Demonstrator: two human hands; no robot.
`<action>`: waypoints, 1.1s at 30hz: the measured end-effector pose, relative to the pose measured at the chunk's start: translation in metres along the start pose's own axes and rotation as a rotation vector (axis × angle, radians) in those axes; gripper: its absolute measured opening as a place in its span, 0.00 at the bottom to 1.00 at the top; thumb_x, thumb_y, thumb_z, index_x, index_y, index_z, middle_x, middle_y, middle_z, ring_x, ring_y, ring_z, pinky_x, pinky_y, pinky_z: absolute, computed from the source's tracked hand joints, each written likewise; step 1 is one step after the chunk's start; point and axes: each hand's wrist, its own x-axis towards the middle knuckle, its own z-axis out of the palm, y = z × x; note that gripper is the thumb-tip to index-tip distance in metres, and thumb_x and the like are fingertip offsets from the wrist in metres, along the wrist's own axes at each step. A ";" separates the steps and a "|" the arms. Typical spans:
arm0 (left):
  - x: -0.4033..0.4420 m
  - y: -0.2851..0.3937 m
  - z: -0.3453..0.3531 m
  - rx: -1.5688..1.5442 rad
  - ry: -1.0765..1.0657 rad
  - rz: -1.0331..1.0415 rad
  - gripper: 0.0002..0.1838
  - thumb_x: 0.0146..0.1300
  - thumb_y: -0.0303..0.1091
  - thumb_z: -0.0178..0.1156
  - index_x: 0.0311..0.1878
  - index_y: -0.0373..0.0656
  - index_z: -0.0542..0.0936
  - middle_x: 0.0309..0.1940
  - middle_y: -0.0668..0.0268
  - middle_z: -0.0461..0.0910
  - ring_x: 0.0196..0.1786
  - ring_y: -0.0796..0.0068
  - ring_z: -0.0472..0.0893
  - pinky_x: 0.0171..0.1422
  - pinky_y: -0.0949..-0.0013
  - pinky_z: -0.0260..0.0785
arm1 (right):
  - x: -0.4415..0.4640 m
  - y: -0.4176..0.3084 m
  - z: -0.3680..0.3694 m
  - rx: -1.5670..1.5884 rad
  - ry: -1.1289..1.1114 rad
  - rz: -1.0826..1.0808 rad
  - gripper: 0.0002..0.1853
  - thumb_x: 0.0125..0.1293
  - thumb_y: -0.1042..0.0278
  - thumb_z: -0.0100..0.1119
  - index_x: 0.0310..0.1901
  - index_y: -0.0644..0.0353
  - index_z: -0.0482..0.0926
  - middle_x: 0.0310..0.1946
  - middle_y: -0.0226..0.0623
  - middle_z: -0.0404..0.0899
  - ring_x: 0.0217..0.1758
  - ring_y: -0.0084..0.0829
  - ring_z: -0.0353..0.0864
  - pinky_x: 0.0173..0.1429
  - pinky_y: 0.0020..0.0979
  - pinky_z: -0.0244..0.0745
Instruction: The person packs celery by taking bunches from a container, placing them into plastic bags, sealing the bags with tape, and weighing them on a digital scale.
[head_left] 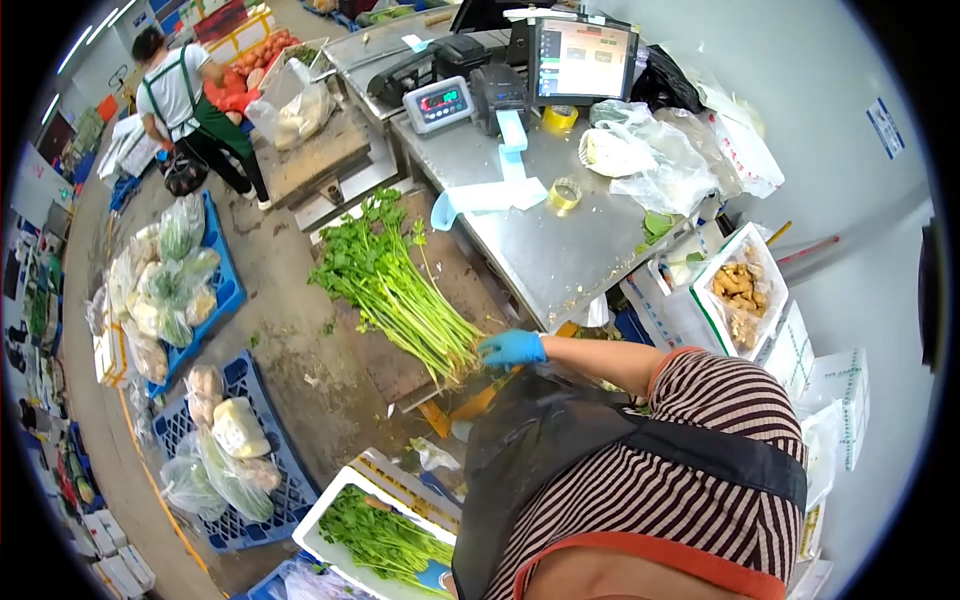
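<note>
A large bunch of leafy celery [405,290] lies on a brown, dirty platform [375,350], leaves toward the back and root ends toward me. At those roots is my right hand [512,347] in a blue glove, fingers stretched toward the stalk ends and apparently touching them. More celery [375,535] lies in a white foam box [325,500] at the bottom. My left hand [432,577], also blue-gloved, is at the stalk ends in that box. My body and the frame's lower part hide most of it, so its grip is unclear.
A metal counter [540,250] carries a weighing display [440,103], a screen [583,60], tape rolls and plastic bags. Blue pallets [285,460] with bagged vegetables stand at left. Ginger [738,290] fills a box at right. Another person [185,95] stands at the back left.
</note>
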 end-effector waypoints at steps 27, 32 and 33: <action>-0.427 0.354 0.095 0.123 -0.682 0.731 0.20 0.65 0.30 0.60 0.59 0.32 0.77 0.54 0.50 0.81 0.56 0.59 0.80 0.61 0.62 0.69 | 0.002 0.188 -0.782 0.002 0.890 -0.370 0.30 0.56 0.35 0.67 0.29 0.61 0.80 0.26 0.34 0.80 0.35 0.27 0.77 0.47 0.27 0.73; -0.456 0.365 0.101 0.086 -0.782 0.712 0.20 0.65 0.27 0.59 0.59 0.31 0.77 0.55 0.52 0.81 0.57 0.63 0.79 0.63 0.64 0.69 | -0.004 0.202 -0.740 0.230 0.886 -0.561 0.28 0.55 0.36 0.69 0.27 0.60 0.81 0.28 0.36 0.81 0.33 0.29 0.79 0.43 0.28 0.75; -0.463 0.367 0.103 0.054 -0.819 0.690 0.20 0.65 0.27 0.59 0.60 0.31 0.77 0.55 0.53 0.81 0.57 0.63 0.79 0.63 0.65 0.69 | -0.024 0.196 -0.711 0.473 0.756 -0.512 0.26 0.56 0.41 0.71 0.30 0.60 0.80 0.29 0.34 0.82 0.30 0.26 0.79 0.39 0.24 0.75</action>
